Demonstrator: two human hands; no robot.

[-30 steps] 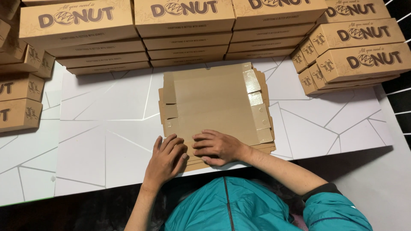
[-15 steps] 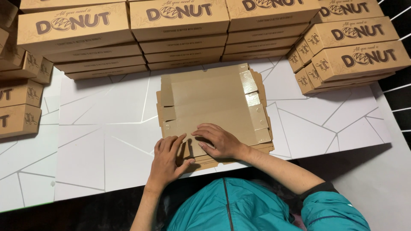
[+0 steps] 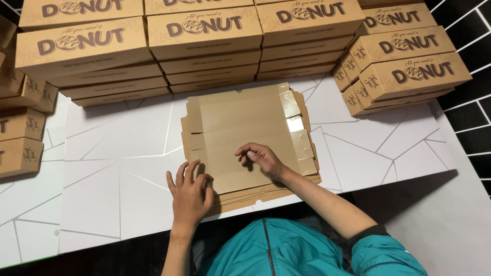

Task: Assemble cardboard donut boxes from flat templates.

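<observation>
A stack of flat, unfolded brown cardboard box blanks (image 3: 245,128) lies in the middle of the white table (image 3: 102,168). My right hand (image 3: 261,157) rests on the top blank, fingers curled against its surface near the lower middle. My left hand (image 3: 190,193) sits at the stack's near left corner, fingers spread, thumb touching the edge of the blanks. Neither hand has lifted anything.
Folded brown donut boxes stand stacked along the back (image 3: 204,46), at the far right (image 3: 404,66) and at the left edge (image 3: 20,138). The table has a white surface with thin angular lines. A black tiled wall (image 3: 470,20) shows at the right.
Both hands have slid a little farther onto the stack: the right hand moved up the top blank, the left hand shifted to the near left corner.
</observation>
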